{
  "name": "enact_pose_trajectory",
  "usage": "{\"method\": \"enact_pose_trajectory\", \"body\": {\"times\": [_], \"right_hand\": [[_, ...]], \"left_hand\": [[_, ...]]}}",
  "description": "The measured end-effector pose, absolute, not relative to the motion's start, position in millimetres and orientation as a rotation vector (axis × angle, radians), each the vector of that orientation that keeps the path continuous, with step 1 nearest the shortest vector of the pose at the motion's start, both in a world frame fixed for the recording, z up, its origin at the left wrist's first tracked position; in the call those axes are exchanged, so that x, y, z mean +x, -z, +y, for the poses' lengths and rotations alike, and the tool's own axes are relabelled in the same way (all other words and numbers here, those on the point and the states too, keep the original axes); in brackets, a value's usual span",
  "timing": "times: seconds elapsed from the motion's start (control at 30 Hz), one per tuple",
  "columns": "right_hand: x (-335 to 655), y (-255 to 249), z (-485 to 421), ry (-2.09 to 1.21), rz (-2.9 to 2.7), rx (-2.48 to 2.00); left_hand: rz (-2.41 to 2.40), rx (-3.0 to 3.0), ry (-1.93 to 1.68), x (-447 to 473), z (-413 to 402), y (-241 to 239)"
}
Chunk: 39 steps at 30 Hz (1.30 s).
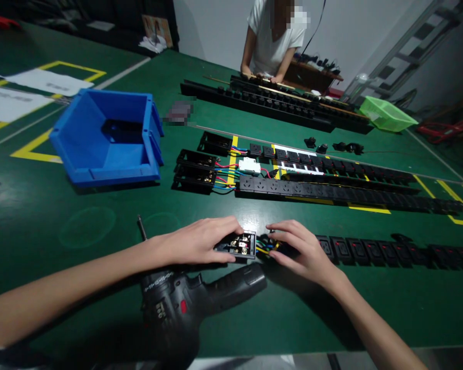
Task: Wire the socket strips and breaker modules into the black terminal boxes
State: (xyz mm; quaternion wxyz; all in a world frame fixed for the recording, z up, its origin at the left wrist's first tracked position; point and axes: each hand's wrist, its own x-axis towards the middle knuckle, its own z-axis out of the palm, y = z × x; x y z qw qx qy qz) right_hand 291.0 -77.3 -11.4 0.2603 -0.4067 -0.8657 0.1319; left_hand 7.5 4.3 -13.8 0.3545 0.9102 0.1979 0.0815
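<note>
My left hand [200, 240] is closed on a black terminal box [250, 251], its thumb and fingers along the two long sides. Brass screw terminals show inside the open top. Yellow, green and blue wires [261, 246] run from the box toward a black socket strip [343, 247]. Around the far end of these wires curl the fingers of my right hand [302, 252]; the exact contact is partly hidden. A black cordless drill [185, 303] with a long bit lies just in front of my left forearm, its handle below the terminal box.
Beyond my hands lie wired socket strips [293, 190] with black end boxes [196, 172] and a white breaker [249, 166]. A blue bin [108, 164] stands left. Across the table, a person [273, 46] works at black rails [262, 105]; a green basket [387, 114] sits far right.
</note>
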Motion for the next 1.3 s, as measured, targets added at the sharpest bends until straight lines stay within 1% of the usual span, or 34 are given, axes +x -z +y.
{"method": "enact_pose_trajectory", "body": {"times": [0.1,0.2,0.5,0.93,1.3], "right_hand": [[309.9,17.9,-75.8,-0.503,-2.313,-1.079],[311.9,22.2,-76.4,-0.548,-2.337,-1.048],[306.8,29.7,-76.5,-0.447,-2.389,-1.055],[309.5,30.3,-76.9,-0.492,-2.345,-1.054],[308.2,28.9,-78.8,-0.525,-2.324,-1.078]], "left_hand": [[0.510,2.344,-0.184,8.4,5.0,13.8],[0.508,2.334,-0.179,9.4,5.3,14.6],[0.504,2.315,-0.191,11.3,5.5,16.5],[0.467,2.325,-0.286,11.8,6.2,18.9],[0.510,2.382,-0.239,10.1,1.3,14.5]]}}
